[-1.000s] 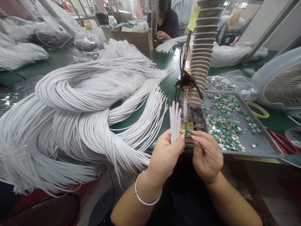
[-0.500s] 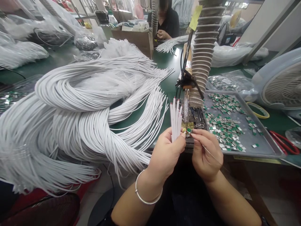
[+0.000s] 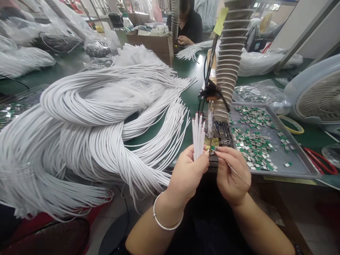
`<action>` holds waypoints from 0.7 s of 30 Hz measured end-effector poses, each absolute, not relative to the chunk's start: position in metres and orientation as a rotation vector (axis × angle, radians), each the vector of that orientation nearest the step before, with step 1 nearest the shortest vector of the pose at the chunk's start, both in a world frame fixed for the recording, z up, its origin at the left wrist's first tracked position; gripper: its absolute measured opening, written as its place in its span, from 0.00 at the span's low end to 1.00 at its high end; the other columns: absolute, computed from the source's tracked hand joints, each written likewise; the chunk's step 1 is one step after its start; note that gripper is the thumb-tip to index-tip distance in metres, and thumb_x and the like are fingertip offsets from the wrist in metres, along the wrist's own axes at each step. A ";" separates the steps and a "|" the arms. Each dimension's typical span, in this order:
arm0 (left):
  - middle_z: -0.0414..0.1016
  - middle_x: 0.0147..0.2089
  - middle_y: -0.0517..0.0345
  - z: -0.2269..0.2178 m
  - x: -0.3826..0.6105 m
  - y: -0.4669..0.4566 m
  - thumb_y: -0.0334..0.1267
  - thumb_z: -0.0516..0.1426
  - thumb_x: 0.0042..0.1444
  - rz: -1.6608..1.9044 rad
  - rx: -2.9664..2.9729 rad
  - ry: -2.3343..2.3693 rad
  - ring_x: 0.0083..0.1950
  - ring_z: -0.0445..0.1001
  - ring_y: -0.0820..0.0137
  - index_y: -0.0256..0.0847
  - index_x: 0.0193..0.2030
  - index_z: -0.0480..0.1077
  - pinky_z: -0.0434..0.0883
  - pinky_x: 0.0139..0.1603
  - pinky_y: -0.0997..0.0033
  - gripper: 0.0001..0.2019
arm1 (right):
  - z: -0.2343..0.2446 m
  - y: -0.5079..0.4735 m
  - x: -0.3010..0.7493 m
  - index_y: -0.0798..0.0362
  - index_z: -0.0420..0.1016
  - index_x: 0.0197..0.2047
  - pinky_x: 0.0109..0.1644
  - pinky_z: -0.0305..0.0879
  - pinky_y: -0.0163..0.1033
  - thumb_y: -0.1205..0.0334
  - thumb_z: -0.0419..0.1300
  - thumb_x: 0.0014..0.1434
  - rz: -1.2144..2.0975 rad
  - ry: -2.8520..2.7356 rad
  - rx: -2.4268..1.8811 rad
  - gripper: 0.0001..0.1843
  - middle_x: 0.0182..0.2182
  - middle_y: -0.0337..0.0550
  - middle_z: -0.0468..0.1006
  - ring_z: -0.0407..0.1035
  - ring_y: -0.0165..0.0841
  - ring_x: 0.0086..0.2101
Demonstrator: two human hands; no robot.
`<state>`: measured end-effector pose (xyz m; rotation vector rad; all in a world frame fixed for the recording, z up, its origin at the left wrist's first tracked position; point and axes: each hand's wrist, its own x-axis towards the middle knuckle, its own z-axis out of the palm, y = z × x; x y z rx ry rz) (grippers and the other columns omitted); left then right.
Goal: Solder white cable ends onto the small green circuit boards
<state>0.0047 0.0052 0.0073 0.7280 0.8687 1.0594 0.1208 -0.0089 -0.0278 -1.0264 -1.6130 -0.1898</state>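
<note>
**Bundle tips slightly lower than half a second ago; hands nearly unmoved**

The left hand [image 3: 190, 171] is closed around a bundle of white cables [image 3: 198, 140]; the right hand [image 3: 233, 175] pinches a thin wire [image 3: 236, 171]. A small green board [image 3: 213, 148] sits between the fingertips, below the soldering iron [image 3: 210, 122]; which fingers bear it, I cannot tell. Good work here probably asks for steady wrists, the wire brought lightly to the board, and skin kept off the hot end. The ribbed hose [image 3: 232, 53] hangs just beside the iron, narrowing the space. A grey tray [image 3: 301, 164] borders the right; heaped cables [image 3: 87, 141] crowd the tabletop [image 3: 186, 67] leftward.
</note>
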 end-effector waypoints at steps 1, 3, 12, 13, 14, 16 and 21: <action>0.57 0.21 0.70 0.007 0.005 0.005 0.30 0.56 0.53 1.058 0.726 0.870 0.20 0.54 0.83 0.36 0.34 0.65 0.53 0.22 0.82 0.03 | -0.028 -0.009 0.121 0.52 0.73 0.44 0.41 0.75 0.43 0.75 0.54 0.58 -0.188 -1.614 -1.027 0.13 0.38 0.48 0.77 0.74 0.35 0.39; 0.58 0.20 0.70 0.006 0.004 0.005 0.31 0.56 0.53 1.054 0.727 0.870 0.20 0.54 0.82 0.36 0.34 0.65 0.53 0.22 0.81 0.03 | -0.030 -0.009 0.122 0.52 0.73 0.44 0.40 0.75 0.43 0.75 0.54 0.58 -0.183 -1.614 -1.027 0.14 0.38 0.47 0.77 0.74 0.35 0.39; 0.57 0.20 0.69 0.002 -0.008 -0.001 0.37 0.59 0.53 0.918 0.849 0.864 0.21 0.53 0.81 0.37 0.34 0.68 0.52 0.22 0.78 0.06 | -0.031 -0.013 0.128 0.52 0.71 0.46 0.36 0.73 0.39 0.74 0.52 0.60 -0.009 -1.656 -1.080 0.14 0.36 0.45 0.76 0.73 0.32 0.35; 0.57 0.20 0.69 0.002 -0.009 -0.002 0.37 0.59 0.52 0.911 0.867 0.871 0.21 0.53 0.80 0.38 0.34 0.68 0.52 0.23 0.78 0.06 | -0.030 -0.014 0.129 0.52 0.71 0.45 0.36 0.72 0.39 0.74 0.52 0.60 0.010 -1.684 -1.093 0.13 0.35 0.44 0.76 0.72 0.32 0.35; 0.57 0.20 0.69 0.001 -0.011 -0.003 0.38 0.60 0.52 0.906 0.888 0.887 0.21 0.53 0.80 0.38 0.33 0.68 0.53 0.23 0.77 0.06 | -0.030 -0.014 0.129 0.52 0.71 0.44 0.36 0.72 0.39 0.73 0.53 0.60 0.027 -1.707 -1.106 0.12 0.34 0.43 0.76 0.72 0.32 0.34; 0.59 0.20 0.68 0.002 -0.013 -0.005 0.38 0.60 0.51 0.905 0.945 0.945 0.21 0.54 0.79 0.38 0.34 0.69 0.55 0.24 0.77 0.07 | -0.028 -0.015 0.130 0.52 0.71 0.41 0.35 0.71 0.38 0.72 0.54 0.60 0.065 -1.737 -1.128 0.08 0.32 0.42 0.75 0.71 0.31 0.33; 0.64 0.21 0.65 0.006 -0.015 -0.008 0.39 0.57 0.55 0.922 1.143 1.071 0.23 0.62 0.76 0.39 0.30 0.68 0.62 0.28 0.75 0.07 | -0.027 -0.017 0.130 0.52 0.70 0.36 0.33 0.69 0.35 0.72 0.55 0.59 0.092 -1.725 -1.115 0.06 0.30 0.40 0.73 0.70 0.29 0.30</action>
